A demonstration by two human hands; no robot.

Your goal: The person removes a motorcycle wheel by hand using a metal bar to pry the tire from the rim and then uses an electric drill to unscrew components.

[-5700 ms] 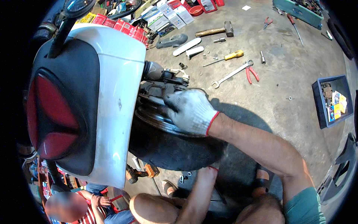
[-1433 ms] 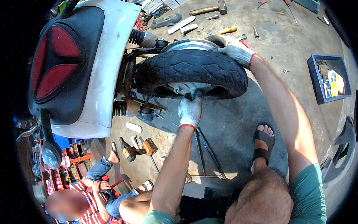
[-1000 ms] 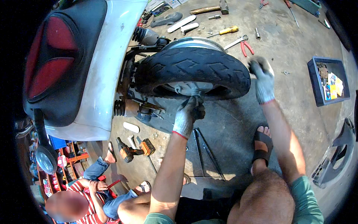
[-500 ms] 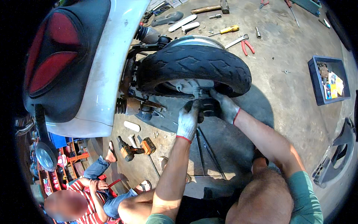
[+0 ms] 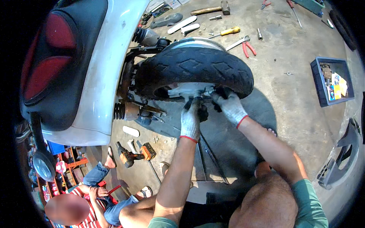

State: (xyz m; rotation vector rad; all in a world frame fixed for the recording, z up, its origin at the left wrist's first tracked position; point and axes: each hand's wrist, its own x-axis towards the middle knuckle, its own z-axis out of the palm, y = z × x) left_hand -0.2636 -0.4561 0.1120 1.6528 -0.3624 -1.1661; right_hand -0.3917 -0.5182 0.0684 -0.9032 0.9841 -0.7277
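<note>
A scooter wheel (image 5: 197, 72) with a thick black tyre stands at the scooter's rear, its silver hub (image 5: 182, 90) turned toward me. I wear white gloves with dark grip sides and red cuffs. My left hand (image 5: 191, 116) is closed just below the hub's centre, and what its fingers hold is hidden. My right hand (image 5: 231, 107) reaches inside the rim from the right. Its bent fingers and thumb close at a short silver projection on the hub. The white scooter body (image 5: 102, 76) and a shock absorber (image 5: 125, 111) lie left of the wheel.
Beyond the wheel lie a hammer (image 5: 225, 8), a yellow screwdriver (image 5: 230, 30) and red-handled pliers (image 5: 249, 48). A cordless impact driver (image 5: 127, 155) lies lower left, near a seated person (image 5: 99, 203). A blue-grey bin (image 5: 317, 85) and a grey panel (image 5: 336, 167) are at right.
My right hand has moved away from my left and up to the hub's right side. My left hand has shifted slightly up. The hub's projections now show in a different position.
</note>
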